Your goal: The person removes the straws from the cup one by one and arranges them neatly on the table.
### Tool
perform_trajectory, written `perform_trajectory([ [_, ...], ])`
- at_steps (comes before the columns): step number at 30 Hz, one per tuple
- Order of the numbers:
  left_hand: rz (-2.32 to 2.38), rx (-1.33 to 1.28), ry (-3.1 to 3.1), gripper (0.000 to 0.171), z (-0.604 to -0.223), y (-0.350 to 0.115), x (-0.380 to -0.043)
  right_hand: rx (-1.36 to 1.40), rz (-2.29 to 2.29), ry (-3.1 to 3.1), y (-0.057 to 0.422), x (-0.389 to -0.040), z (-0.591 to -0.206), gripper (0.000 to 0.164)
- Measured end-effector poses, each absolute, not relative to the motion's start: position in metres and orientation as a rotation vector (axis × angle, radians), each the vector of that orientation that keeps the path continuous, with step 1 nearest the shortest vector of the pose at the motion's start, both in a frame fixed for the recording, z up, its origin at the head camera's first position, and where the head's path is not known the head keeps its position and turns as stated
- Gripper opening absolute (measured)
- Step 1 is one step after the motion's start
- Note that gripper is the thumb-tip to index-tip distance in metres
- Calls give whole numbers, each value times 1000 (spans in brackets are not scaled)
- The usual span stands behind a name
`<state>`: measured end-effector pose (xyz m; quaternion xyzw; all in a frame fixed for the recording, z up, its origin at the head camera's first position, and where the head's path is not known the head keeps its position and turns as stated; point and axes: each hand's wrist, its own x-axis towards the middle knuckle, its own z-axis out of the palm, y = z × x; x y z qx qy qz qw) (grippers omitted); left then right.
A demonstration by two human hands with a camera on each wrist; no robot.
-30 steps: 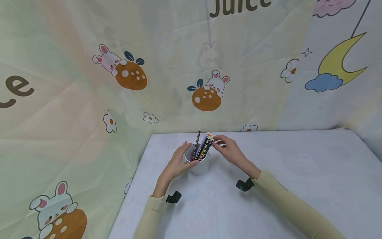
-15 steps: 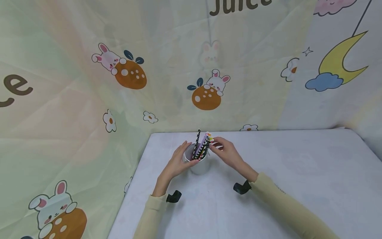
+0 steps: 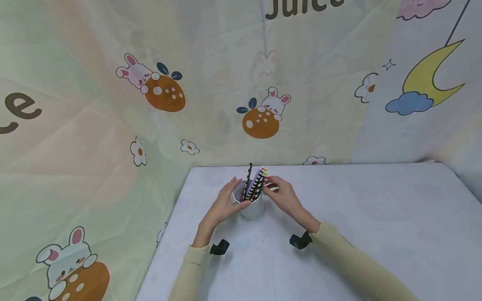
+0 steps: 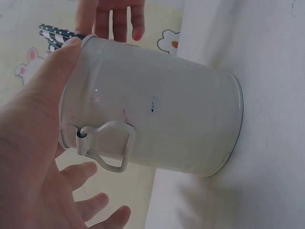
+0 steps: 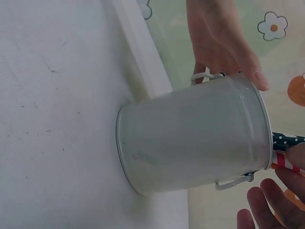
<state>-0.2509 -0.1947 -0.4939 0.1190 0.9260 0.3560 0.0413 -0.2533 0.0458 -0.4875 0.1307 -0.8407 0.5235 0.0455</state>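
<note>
On the white table stands a small off-white metal bucket [image 3: 253,213], upright, with a little loop handle on each side. Thin sticks [image 3: 258,184] poke out of its mouth, tilted: black with white dots or stripes, one lilac; their exact kind is unclear. My left hand [image 3: 222,205] holds the bucket at its rim, thumb [image 4: 57,62] on the near side and fingers behind. At the right side of the rim, my right hand [image 3: 285,196] pinches sticks, a red-and-white striped one [image 5: 281,160] among them. Their lower ends are hidden inside the bucket.
The white tabletop [image 3: 357,234] spreads out to the right and front. Behind and to the left hangs a printed cloth [image 3: 211,83] with rabbits and flowers. A black wrist mount [image 3: 300,240] sits below the right hand, another [image 3: 220,247] below the left.
My right hand has moved down and slightly left, nearer the bucket's rim, and the pinched sticks sit lower in the bucket. My left hand and the bucket have stayed put.
</note>
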Motion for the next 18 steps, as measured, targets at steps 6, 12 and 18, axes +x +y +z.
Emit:
perform_trajectory([
  [6,1084,349,2829,93,-494,-194,-252,387,1628,-2551,43,-251,-490,21],
  [12,1092,343,2828,92,-495,-194,-251,376,1632,-2545,43,-250,-491,20],
  [18,1108,338,2825,92,-495,-194,-251,347,1638,-2560,42,-249,-489,23],
])
